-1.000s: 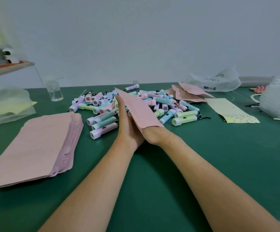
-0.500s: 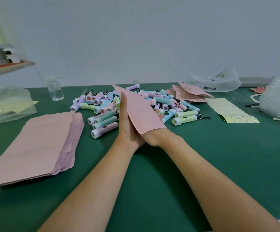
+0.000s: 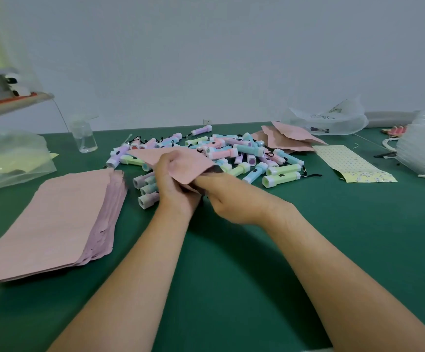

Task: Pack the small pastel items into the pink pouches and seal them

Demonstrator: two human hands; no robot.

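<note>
I hold one pink pouch (image 3: 181, 165) above the green table, just in front of a heap of small pastel flashlights (image 3: 234, 153). My left hand (image 3: 173, 181) grips the pouch's near side, fingers curled over its top face. The fingers of my right hand (image 3: 229, 196) reach into the pouch's open mouth, and their tips are hidden inside. A thick stack of flat pink pouches (image 3: 54, 219) lies to the left. Several more pink pouches (image 3: 290, 138) lie behind the heap at the right.
A clear bottle (image 3: 83, 137) stands at the back left beside a clear plastic bag (image 3: 8, 158). A dotted yellow sheet (image 3: 348, 163) lies at the right, with a clear bag (image 3: 333, 118) behind it and a stack of clear plastic (image 3: 424, 143) at the far right.
My right hand has drawn back, so only its fingers remain inside the pouch. The pouch has dropped from a raised slant to nearly flat, and my left fingers have curled over it.
</note>
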